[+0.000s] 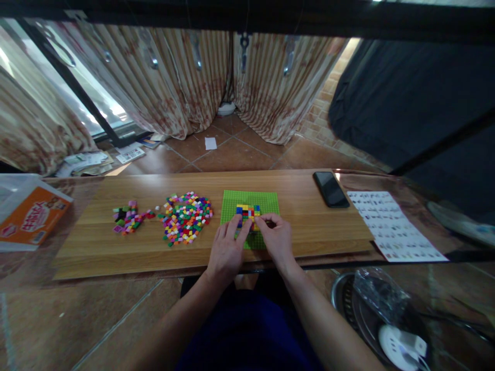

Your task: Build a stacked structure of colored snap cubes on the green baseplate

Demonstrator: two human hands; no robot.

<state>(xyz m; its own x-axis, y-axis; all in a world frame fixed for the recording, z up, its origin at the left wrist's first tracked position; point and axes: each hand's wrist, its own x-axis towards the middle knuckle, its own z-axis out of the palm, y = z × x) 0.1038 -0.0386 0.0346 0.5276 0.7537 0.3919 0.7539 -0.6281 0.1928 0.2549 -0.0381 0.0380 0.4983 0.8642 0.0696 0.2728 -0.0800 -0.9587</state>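
Note:
On a green studded baseplate (pixel 229 204) sits a small build of toy bricks (pixel 245 210) in blue, yellow, red and white. My left hand (pixel 227 248) grips its left and near side, thumb and forefinger against the bricks. From the right, my right hand (pixel 277 238) pinches at the build's right edge with thumb and forefinger together. Whether a separate brick is between those fingertips is hidden. The near part of the build is partly covered by my fingers.
Left of the baseplate lies a pile of loose coloured bricks (pixel 188 219), with a smaller cluster of bricks (pixel 129 219) beyond. A black phone (pixel 331 189) and a printed sheet (pixel 396 225) are to the right. A plastic box with an orange label (pixel 34 216) stands far left.

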